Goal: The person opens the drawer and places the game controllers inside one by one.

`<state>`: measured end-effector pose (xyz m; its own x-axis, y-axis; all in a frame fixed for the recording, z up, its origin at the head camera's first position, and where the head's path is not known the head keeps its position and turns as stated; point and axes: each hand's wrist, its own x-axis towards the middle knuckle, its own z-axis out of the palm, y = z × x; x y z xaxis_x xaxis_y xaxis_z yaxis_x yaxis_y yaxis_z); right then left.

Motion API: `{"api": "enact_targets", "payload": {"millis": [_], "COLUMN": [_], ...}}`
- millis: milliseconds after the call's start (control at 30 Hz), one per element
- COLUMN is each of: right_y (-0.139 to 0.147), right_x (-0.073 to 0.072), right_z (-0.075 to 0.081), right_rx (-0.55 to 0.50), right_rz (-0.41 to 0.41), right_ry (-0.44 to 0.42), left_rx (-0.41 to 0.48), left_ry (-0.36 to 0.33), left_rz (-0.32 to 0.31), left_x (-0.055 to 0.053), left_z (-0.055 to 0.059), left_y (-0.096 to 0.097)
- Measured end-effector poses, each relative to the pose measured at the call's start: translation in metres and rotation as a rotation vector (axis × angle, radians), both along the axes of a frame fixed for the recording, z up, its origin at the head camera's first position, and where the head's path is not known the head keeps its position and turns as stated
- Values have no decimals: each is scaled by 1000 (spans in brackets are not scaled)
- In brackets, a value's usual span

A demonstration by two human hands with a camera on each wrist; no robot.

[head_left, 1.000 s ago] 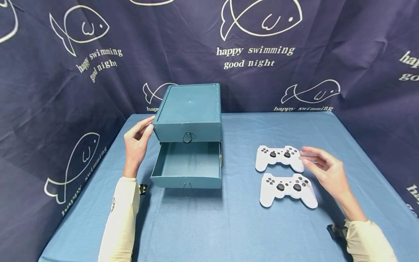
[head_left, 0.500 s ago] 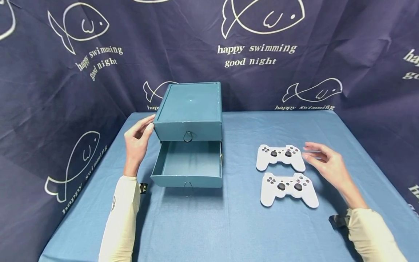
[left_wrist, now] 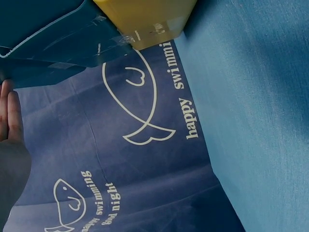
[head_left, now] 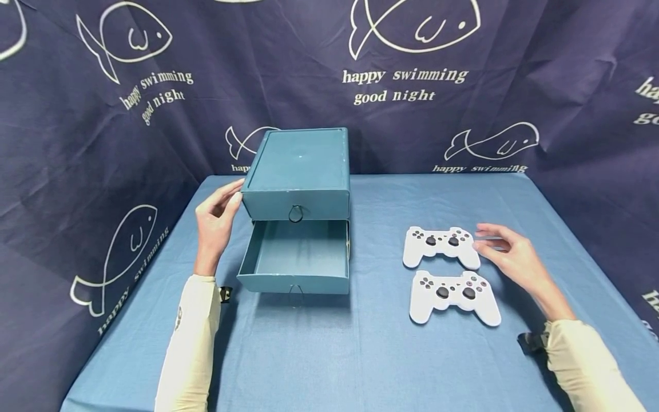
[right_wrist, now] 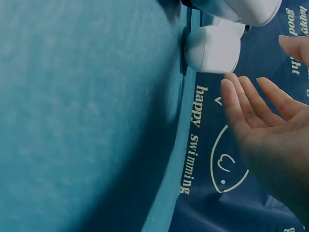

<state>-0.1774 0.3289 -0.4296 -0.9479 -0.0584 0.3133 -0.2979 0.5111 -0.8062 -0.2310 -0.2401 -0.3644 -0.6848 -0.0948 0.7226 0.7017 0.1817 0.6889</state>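
My left hand (head_left: 216, 217) rests its fingertips against the left side of a teal two-tier drawer unit (head_left: 298, 160). Fingers of that hand (left_wrist: 14, 116) also show at the left edge of the left wrist view. The unit's lower drawer (head_left: 293, 284) is pulled out, with nothing visible inside. Two white game controllers lie on the table: a far one (head_left: 441, 237) and a near one (head_left: 455, 283). My right hand (head_left: 509, 260), fingers loosely bent, is at the far controller's right grip. In the right wrist view its fingertips are beside a white grip (right_wrist: 219, 48); contact is unclear.
The upper drawer (head_left: 268, 206) is closed and has a ring pull (head_left: 295, 214). Below the teal part, the left wrist view shows a yellow block-like surface (left_wrist: 149, 21). Blue cloth (head_left: 381, 355) covers the table, and a navy fish-print curtain (head_left: 309, 68) surrounds its back and sides.
My right hand moved slightly right, away from the far controller, then slightly back toward it. The left hand, drawer unit and controllers stay in place; the head view shifts a little.
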Motion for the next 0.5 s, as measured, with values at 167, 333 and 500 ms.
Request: {"api": "enact_targets", "payload": {"millis": [167, 333, 500], "right_y": [1, 1, 2], "right_x": [-4, -7, -9], "right_z": [-1, -2, -4], "right_rx": [49, 104, 137], "right_rz": [-9, -1, 14], "right_ry": [-31, -86, -119], "left_rx": [0, 3, -15], "left_ry": [-5, -10, 0], "left_rz": [-1, 4, 9], "left_x": [0, 0, 0], "left_z": [0, 1, 1], "left_y": [1, 1, 0]}}
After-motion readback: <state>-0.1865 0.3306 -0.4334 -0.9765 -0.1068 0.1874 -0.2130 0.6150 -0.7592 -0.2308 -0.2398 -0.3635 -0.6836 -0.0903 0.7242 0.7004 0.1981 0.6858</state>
